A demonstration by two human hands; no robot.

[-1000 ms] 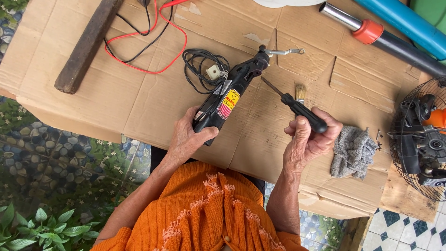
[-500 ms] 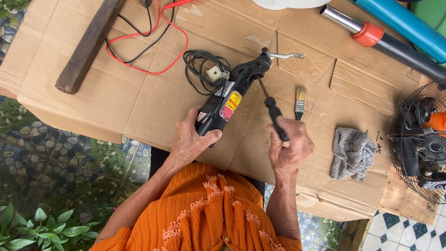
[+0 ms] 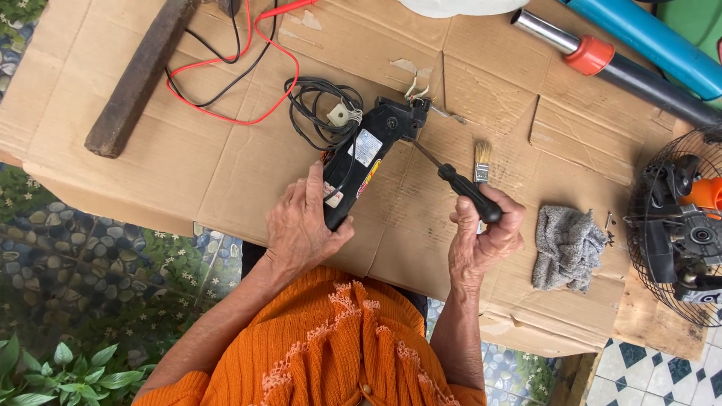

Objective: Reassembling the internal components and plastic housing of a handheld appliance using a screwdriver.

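Flattened cardboard covers the counter (image 3: 226,173), where the left hand (image 3: 301,225) clamps the black power tool (image 3: 361,162) flat so the right hand (image 3: 485,233), fisted round the screwdriver (image 3: 459,184), can work its tip into the tool's head.

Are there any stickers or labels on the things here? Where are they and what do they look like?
White rectangular sticker: on the upper body of the black power tool.
Yellow and red strip sticker: lower down the tool, near the left hand.
No packages, signs or screens.
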